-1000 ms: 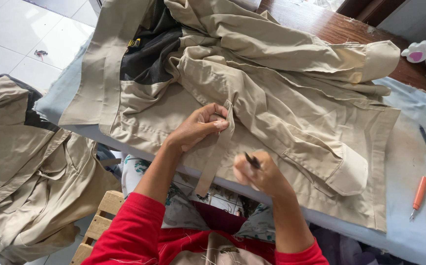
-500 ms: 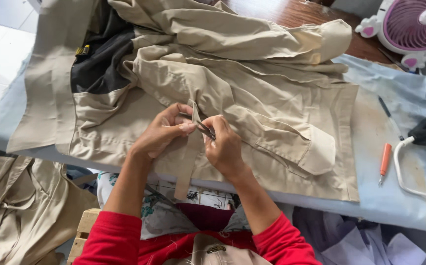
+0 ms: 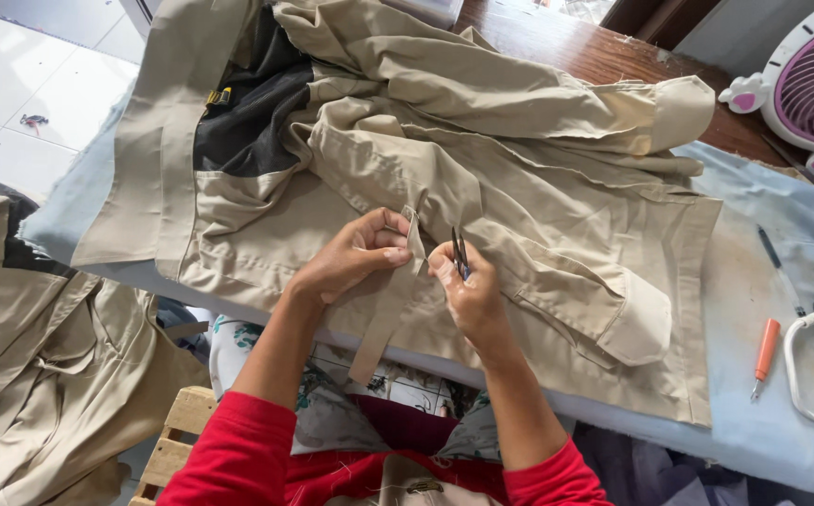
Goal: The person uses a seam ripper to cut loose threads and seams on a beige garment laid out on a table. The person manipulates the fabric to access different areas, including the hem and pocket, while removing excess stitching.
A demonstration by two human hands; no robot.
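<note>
Gripping one strap (image 3: pixel 414 239) (two hands)

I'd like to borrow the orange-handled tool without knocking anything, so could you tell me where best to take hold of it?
Take the orange tool by its handle, the thick upper part, coming from above. It lies flat on the blue cover, metal tip toward the near edge, clear of the white tube to its right.
</note>
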